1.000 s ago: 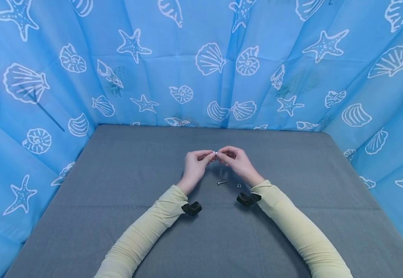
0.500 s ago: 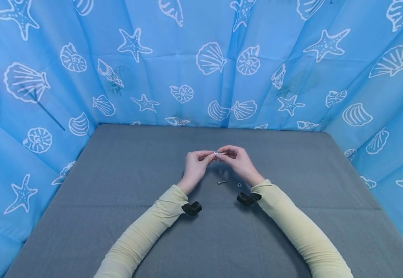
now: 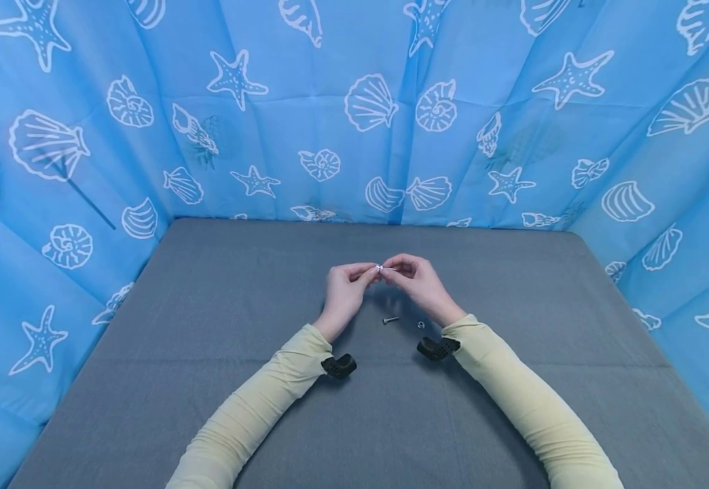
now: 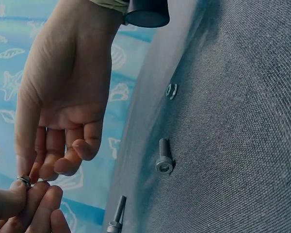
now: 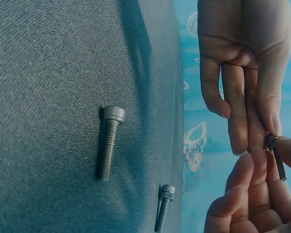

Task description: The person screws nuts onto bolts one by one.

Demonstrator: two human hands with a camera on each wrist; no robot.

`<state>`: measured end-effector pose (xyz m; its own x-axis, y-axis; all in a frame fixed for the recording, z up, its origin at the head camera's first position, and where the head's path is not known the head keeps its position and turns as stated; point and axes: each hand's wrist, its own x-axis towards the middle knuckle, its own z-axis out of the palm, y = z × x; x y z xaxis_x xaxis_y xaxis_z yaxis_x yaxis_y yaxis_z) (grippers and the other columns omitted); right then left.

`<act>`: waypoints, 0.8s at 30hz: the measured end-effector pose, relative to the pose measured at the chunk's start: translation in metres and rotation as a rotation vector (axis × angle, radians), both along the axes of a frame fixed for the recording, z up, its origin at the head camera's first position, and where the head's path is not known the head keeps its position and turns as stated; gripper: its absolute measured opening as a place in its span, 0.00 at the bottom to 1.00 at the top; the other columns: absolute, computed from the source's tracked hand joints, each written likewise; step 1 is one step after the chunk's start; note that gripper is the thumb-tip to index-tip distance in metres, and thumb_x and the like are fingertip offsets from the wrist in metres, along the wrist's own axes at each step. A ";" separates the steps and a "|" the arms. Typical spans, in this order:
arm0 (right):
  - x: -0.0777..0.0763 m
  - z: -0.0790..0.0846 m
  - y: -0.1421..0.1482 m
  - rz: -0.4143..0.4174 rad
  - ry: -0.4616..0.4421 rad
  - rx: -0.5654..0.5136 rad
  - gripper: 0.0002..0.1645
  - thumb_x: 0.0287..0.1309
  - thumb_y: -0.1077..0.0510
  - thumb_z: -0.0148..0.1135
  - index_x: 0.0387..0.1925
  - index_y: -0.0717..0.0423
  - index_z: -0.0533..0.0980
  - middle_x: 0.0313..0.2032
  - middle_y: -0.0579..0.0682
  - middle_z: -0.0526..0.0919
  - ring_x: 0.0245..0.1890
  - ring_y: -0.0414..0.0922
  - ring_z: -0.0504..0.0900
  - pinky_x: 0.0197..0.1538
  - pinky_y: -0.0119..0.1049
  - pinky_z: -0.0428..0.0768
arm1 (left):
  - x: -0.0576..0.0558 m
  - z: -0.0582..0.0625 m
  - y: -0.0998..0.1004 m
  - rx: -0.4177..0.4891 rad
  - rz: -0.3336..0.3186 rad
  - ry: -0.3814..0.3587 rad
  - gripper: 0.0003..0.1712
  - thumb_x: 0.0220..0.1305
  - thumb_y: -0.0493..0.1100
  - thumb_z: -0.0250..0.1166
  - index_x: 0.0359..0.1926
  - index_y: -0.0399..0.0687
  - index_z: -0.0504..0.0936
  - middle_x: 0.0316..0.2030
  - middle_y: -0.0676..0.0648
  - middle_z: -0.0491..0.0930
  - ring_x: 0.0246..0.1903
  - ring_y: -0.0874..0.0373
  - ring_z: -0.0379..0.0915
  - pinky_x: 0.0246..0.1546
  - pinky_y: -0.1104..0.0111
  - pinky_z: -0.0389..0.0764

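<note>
My left hand (image 3: 343, 293) and right hand (image 3: 417, 285) meet fingertip to fingertip above the table. Between them is a small metal bolt (image 5: 280, 167), its shank pointing toward the right hand in the right wrist view. Left thumb and fingers pinch its head end. The right thumb and fingers pinch a nut (image 5: 271, 141) close to that head, partly covered by fingertips. On the cloth below lies a loose socket-head bolt (image 3: 390, 320), and to its right a loose hex nut (image 3: 420, 325). Another bolt (image 5: 165, 208) with a nut near its head lies farther off.
A grey cloth covers the table (image 3: 257, 407). Blue curtains (image 3: 312, 109) with shell and starfish prints stand behind it and along both sides. Black wrist cameras hang under both cuffs, one visible as a black camera (image 4: 148, 12) in the left wrist view.
Both hands stay in nearly the same place. The right fingers have shifted slightly, and the thin bolt shank now shows beyond the fingertips. The loose bolt and nut have not moved.
</note>
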<state>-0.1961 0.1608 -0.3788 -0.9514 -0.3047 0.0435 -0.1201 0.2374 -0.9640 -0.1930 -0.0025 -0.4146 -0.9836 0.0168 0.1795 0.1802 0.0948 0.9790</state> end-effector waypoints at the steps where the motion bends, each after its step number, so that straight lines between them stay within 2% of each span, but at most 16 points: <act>1: -0.002 -0.002 0.001 -0.002 -0.001 0.009 0.14 0.66 0.59 0.58 0.44 0.68 0.77 0.41 0.69 0.79 0.37 0.52 0.79 0.39 0.40 0.78 | 0.000 0.000 0.000 0.001 0.000 0.002 0.11 0.65 0.41 0.63 0.43 0.38 0.86 0.32 0.47 0.86 0.33 0.60 0.83 0.37 0.62 0.83; 4: -0.007 -0.012 0.003 -0.014 -0.006 0.005 0.14 0.66 0.57 0.59 0.45 0.65 0.77 0.40 0.66 0.80 0.38 0.53 0.79 0.39 0.41 0.78 | 0.000 0.000 -0.001 0.004 -0.003 0.003 0.12 0.65 0.41 0.63 0.43 0.38 0.86 0.32 0.47 0.86 0.33 0.60 0.83 0.38 0.60 0.83; 7: -0.012 -0.021 0.005 -0.017 -0.003 -0.030 0.15 0.64 0.57 0.62 0.46 0.64 0.76 0.41 0.61 0.81 0.42 0.56 0.80 0.47 0.50 0.79 | 0.000 -0.001 -0.001 0.008 -0.006 0.003 0.13 0.65 0.41 0.63 0.44 0.36 0.85 0.32 0.47 0.86 0.34 0.60 0.83 0.38 0.58 0.83; 9: -0.013 -0.025 0.005 -0.018 0.014 -0.033 0.14 0.63 0.58 0.62 0.46 0.64 0.76 0.42 0.62 0.80 0.42 0.57 0.80 0.48 0.54 0.77 | 0.000 -0.001 -0.001 0.009 -0.006 0.010 0.13 0.65 0.41 0.63 0.44 0.35 0.85 0.32 0.46 0.86 0.33 0.59 0.83 0.37 0.59 0.83; 14: -0.012 -0.025 0.003 -0.034 0.052 0.009 0.14 0.65 0.54 0.61 0.43 0.62 0.78 0.41 0.67 0.80 0.39 0.57 0.79 0.41 0.55 0.76 | -0.001 -0.002 -0.001 -0.002 0.011 0.029 0.12 0.65 0.41 0.64 0.43 0.37 0.86 0.31 0.47 0.86 0.33 0.59 0.83 0.35 0.64 0.83; 20: -0.012 -0.025 0.002 -0.021 0.044 -0.048 0.13 0.62 0.58 0.63 0.45 0.63 0.77 0.40 0.60 0.81 0.45 0.66 0.77 0.49 0.60 0.75 | -0.001 -0.001 0.000 0.012 0.006 0.031 0.13 0.65 0.40 0.64 0.43 0.33 0.85 0.31 0.45 0.86 0.33 0.58 0.83 0.37 0.57 0.83; 24: -0.012 -0.025 0.002 -0.028 0.048 0.003 0.14 0.64 0.55 0.61 0.44 0.61 0.78 0.40 0.59 0.82 0.43 0.62 0.78 0.46 0.59 0.75 | -0.001 -0.002 -0.001 0.015 0.006 0.041 0.12 0.65 0.39 0.64 0.43 0.34 0.85 0.32 0.44 0.86 0.34 0.56 0.83 0.37 0.59 0.83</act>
